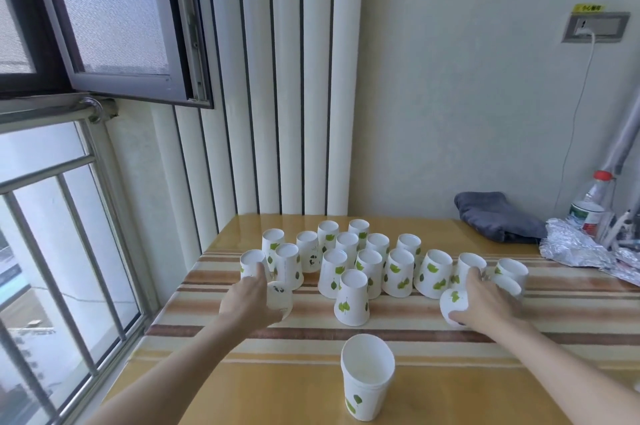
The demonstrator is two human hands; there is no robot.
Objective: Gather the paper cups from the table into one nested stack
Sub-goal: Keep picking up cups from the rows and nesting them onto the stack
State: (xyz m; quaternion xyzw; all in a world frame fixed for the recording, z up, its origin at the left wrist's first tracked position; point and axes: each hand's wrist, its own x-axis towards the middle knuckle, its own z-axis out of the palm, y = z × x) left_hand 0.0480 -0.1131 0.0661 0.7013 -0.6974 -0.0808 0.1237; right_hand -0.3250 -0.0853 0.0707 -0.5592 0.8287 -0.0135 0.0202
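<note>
Head view shows your left hand [250, 296] gripping one tipped paper cup [280, 298] and your right hand [485, 303] gripping another cup [453, 307], amid upside-down cups [398, 272] on the counter [298, 386], behind an upright stack [367, 378].

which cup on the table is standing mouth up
The nearest cup, alone at the front edge, shows its open mouth; the others on the table stand upside down.
</note>
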